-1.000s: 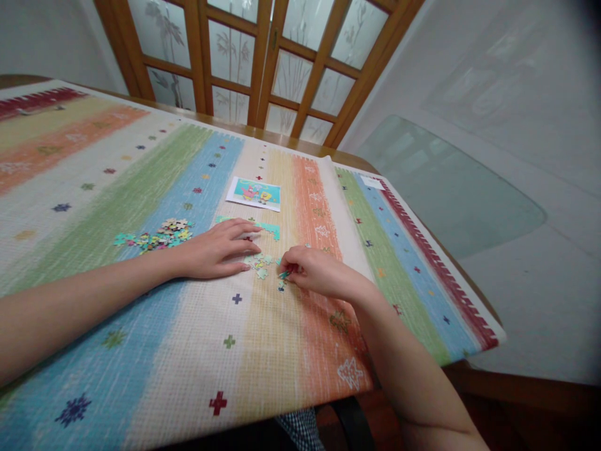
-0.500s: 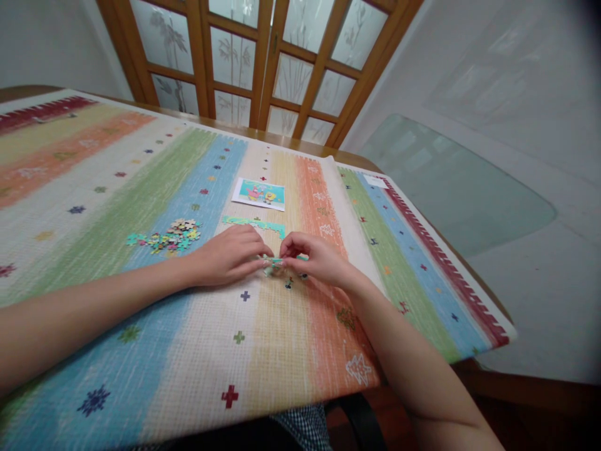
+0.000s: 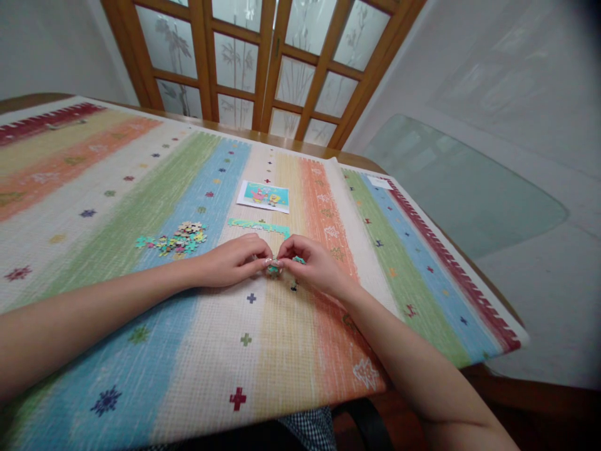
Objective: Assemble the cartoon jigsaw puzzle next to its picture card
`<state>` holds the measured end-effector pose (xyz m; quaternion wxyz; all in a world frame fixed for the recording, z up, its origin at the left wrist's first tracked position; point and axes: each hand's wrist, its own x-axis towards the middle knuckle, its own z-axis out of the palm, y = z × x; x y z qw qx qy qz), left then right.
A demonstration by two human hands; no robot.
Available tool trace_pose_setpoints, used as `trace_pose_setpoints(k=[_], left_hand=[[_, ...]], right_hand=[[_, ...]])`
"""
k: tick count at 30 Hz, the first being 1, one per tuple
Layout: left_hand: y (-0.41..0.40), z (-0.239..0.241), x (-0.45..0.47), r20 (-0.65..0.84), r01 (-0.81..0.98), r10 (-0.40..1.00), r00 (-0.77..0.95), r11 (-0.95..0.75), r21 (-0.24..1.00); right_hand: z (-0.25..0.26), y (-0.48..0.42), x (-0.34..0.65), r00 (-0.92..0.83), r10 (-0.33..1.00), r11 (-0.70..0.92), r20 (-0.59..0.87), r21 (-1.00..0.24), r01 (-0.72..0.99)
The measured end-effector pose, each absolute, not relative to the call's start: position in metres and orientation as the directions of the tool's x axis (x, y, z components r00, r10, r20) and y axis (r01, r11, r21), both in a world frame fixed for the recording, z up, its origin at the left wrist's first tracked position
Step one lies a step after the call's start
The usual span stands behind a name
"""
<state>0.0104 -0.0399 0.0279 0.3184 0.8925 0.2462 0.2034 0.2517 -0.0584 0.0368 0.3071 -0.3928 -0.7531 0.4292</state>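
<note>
My left hand (image 3: pixel 233 260) and my right hand (image 3: pixel 310 263) meet fingertip to fingertip over the striped mat (image 3: pixel 141 313), both pinched on small teal puzzle pieces (image 3: pixel 273 268) between them. A dark loose piece (image 3: pixel 293 287) lies just under my right hand. Beyond the hands runs a joined teal strip of puzzle edge (image 3: pixel 258 225). A heap of loose puzzle pieces (image 3: pixel 173 238) lies to the left of my left hand. Farther back lies the reference picture card (image 3: pixel 263 195) with cartoon figures.
The wooden table's rim (image 3: pixel 291 147) shows beyond the mat. Wooden-framed frosted glass doors (image 3: pixel 263 62) stand behind it. A glass tabletop (image 3: pixel 451 188) lies to the right against the white wall. The mat's right end (image 3: pixel 469 300) overhangs the table edge.
My left hand has curled from lying flat into a pinch, and my right hand has carried its piece leftward to meet it. The view has shifted slightly.
</note>
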Motion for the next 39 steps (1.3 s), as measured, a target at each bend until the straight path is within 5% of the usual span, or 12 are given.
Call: trace_pose_setpoints(k=[8,14,18,24,39], left_hand=[[-0.037,0.028,0.009,0.206,0.303,0.601,0.773,-0.633,0.712],[-0.038,0.031,0.008,0.227,0.508,0.714,0.662,-0.651,0.564],[-0.027,0.045,-0.004,0.104,0.712,0.815,0.570,-0.553,0.434],[0.015,0.068,-0.046,-0.176,0.869,0.924,0.340,-0.236,0.435],[0.028,0.050,-0.061,-0.283,0.896,0.884,0.371,-0.262,0.357]], right_hand=[[0.037,-0.062,0.246,-0.430,0.891,0.305,0.147,-0.895,0.324],[0.043,-0.064,0.248,-0.432,0.882,0.378,0.189,-0.832,0.407],[0.044,-0.063,0.250,-0.442,0.867,0.434,0.229,-0.782,0.447],[0.043,-0.063,0.253,-0.458,0.860,0.454,0.225,-0.746,0.487],[0.042,-0.062,0.253,-0.534,0.833,0.461,0.144,-0.715,0.526]])
